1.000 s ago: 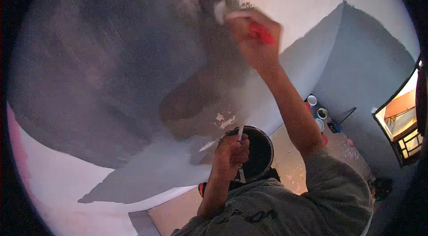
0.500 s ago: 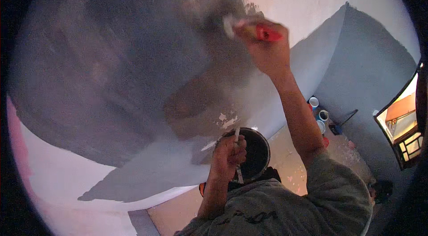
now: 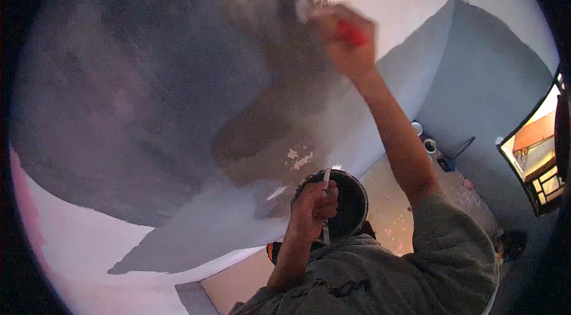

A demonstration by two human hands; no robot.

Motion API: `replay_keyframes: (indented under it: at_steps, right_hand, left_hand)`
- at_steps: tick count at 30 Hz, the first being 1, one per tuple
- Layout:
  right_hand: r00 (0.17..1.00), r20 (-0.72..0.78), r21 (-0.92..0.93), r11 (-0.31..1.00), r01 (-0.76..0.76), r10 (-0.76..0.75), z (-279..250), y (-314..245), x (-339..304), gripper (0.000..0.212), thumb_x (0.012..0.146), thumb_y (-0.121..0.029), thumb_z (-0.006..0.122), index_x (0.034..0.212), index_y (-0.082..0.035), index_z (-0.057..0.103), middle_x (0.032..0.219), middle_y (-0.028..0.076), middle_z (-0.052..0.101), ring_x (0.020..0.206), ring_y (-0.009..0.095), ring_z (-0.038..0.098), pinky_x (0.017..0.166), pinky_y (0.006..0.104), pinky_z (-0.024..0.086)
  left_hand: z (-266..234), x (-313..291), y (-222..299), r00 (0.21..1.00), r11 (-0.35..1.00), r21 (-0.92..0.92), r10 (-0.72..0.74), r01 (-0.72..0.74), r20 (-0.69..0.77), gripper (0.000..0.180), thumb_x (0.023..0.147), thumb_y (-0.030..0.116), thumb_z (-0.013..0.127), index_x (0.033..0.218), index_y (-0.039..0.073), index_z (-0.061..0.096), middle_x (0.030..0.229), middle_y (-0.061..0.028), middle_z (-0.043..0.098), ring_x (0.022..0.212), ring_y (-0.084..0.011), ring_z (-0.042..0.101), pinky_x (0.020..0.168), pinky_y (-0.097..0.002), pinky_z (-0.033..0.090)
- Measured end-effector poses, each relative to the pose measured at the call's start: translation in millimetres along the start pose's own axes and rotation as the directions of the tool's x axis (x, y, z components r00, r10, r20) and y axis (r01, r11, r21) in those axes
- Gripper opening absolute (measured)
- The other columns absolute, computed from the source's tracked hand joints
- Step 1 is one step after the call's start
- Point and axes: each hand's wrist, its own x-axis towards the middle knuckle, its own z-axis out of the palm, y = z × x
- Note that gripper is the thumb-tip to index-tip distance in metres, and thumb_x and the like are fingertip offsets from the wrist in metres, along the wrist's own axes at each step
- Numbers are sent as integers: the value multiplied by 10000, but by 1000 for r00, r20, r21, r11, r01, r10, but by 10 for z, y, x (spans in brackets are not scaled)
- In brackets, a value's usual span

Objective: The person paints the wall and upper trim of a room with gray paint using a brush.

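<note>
My right hand (image 3: 355, 59) is raised, closed round a paintbrush (image 3: 352, 33) with a red handle. Motion blurs the brush; its pale metal band points left, and its head is at the dark grey painted wall (image 3: 160, 83), close to the border with the unpainted light part (image 3: 386, 0). Lower down, my left hand (image 3: 312, 208) grips the pale handle of a round black bucket (image 3: 351, 205), held in front of my body. The bucket's inside looks dark, and I cannot make out how full it is. A shadow of my arm falls across the wall.
Along the wall's foot to the right stand small paint pots (image 3: 430, 146) and a dark blue object (image 3: 445, 163) near a thin rod. Paint specks mark the floor (image 3: 389, 220). At far right is a bright window-like opening (image 3: 538, 160). Pale patches show on the lower wall.
My right hand and the brush have moved slightly up and left in the picture. The bucket, with my left hand on its handle, appears a little further right. The whole view has shifted slightly.
</note>
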Motion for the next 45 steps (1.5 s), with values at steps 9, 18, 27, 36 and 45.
replay_keyframes:
  at_steps: [9,18,27,36,45]
  right_hand:
    - [983,-12,-115,976,-185,185,-174,-201,-550,94,731,-68,637,817,-30,634,813,90,628,717,165,601,636,250,457]
    - [947,-14,-144,937,-318,320,-305,149,-864,110,726,-25,622,832,-49,634,827,103,628,736,201,611,665,272,466]
    - [925,144,-217,923,-318,352,-487,186,-743,151,720,2,601,862,-42,628,813,96,629,742,185,599,678,272,460]
    - [763,309,-493,782,-382,567,-592,372,-794,121,767,-22,568,873,-32,625,837,100,632,747,178,608,690,249,463]
    - [970,173,-345,933,-105,173,-596,290,-184,79,773,-81,599,813,-23,636,771,71,640,723,134,600,685,227,463]
  left_hand:
    - [145,-18,-20,958,973,225,102,-41,-268,319,816,265,467,953,-23,479,663,-26,465,456,-76,319,410,-222,241]
    - [-45,-25,39,997,997,73,20,-15,-74,331,813,273,473,965,-21,474,697,-43,481,462,-81,329,415,-223,243]
    - [-44,-11,17,998,994,92,59,-55,-38,322,815,252,470,973,-28,459,712,-57,507,455,-71,325,412,-225,243]
    - [85,-6,45,1000,999,-39,0,0,2,318,813,231,494,972,-40,453,757,-113,528,474,-91,362,424,-209,295]
    - [113,19,-107,983,975,203,117,-87,-144,278,815,202,493,959,-35,475,779,-93,524,495,-92,376,437,-209,306]
